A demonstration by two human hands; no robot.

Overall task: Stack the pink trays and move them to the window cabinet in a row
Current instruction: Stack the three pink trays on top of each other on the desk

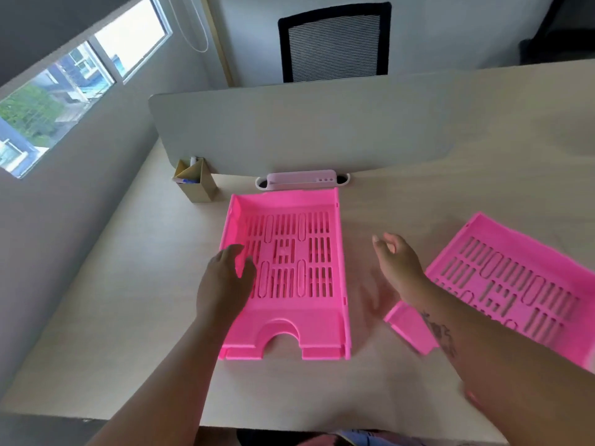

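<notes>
Two slotted pink plastic trays (289,268) sit nested on the pale wooden desk (128,317), nothing inside. The left hand (225,281) grips their left wall; the right hand (397,262) hovers loosely curled, holding nothing. A third pink slotted tray (515,284) lies right, also bare.

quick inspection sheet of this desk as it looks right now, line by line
surface: pale wood desk, mostly bare
job's things: centre pink tray, apparently two nested; second pink tray right, angled
clutter: cardboard pen holder
grippers: left hand on centre tray's left wall; right hand open, holding nothing, above the desk
cables: cord on wall
surroundings: divider panel, mesh chair, window
</notes>
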